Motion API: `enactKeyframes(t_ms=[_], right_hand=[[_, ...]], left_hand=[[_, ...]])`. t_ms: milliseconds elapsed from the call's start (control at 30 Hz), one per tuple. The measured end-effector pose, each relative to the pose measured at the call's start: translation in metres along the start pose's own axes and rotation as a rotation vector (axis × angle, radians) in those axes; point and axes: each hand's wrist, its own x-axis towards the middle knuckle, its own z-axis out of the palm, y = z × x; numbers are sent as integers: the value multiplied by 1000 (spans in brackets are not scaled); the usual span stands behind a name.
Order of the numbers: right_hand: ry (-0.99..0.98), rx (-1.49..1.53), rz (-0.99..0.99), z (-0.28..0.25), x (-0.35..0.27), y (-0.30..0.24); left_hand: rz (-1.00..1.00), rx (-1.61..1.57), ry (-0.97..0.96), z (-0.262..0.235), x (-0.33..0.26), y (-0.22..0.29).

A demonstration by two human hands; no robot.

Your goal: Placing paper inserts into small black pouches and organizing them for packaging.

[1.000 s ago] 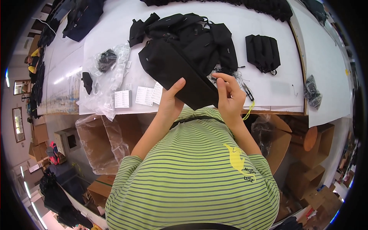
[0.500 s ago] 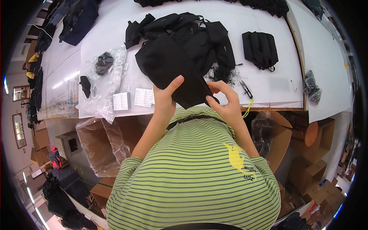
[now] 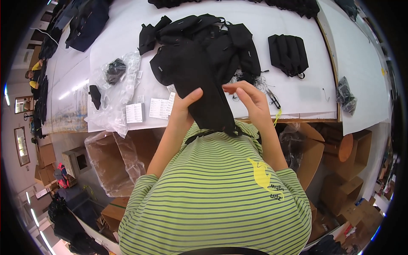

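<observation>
A black fabric pouch point(image 3: 206, 95) hangs at the table's near edge, its lower end over my shirt. My left hand point(image 3: 182, 108) grips its left side, thumb on top and the other fingers hidden underneath. Along the pouch's right edge, my right hand point(image 3: 250, 100) has its fingertips at the cloth, the thumb apart from them; no object shows in it. Behind the pouch lies a heap of similar black pouches point(image 3: 242, 42), partly covered by it. A white printed label point(image 3: 171, 102) shows beside my left hand.
Thread snips point(image 3: 274, 100) with a yellow cord lie right of my right hand, near loose black threads point(image 3: 250, 79). A stack of black pouches point(image 3: 288, 55) sits farther right. Clear plastic bags point(image 3: 117, 95) and white label stacks point(image 3: 135, 112) are at left. Cardboard boxes point(image 3: 114, 163) stand below the table.
The pouch has turned more upright, and its lower end has come nearer to me. My right hand has let go of the lower corner and moved up along the right edge.
</observation>
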Motion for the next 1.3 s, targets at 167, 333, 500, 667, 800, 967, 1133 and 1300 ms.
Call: enactKeyframes(t_ms=[167,333,500,667,800,967,1133,1300], right_hand=[[234,117,-17,14,28,-16],[387,-58,-199,2,43,-16],[330,-296,-257,-1,38,-20],[235,-211,-169,13,22,-18],[162,-177,-103,17,16,-20],[-36,-147,-131,28,4,-27],[-97,-143,-61,34,-1,-19],[27,-146,-73,33,8,-22]], left_hand=[[-191,85,-181,19,-11,0],[-212,174,-142,31,-14,6],[-216,144,-41,32,-16,5],[-242,28,24,23,-5,1],[-225,0,30,11,5,4],[-327,-338,-67,-8,26,9],[-281,-380,-21,-21,35,16],[-318,-181,72,-4,17,12]])
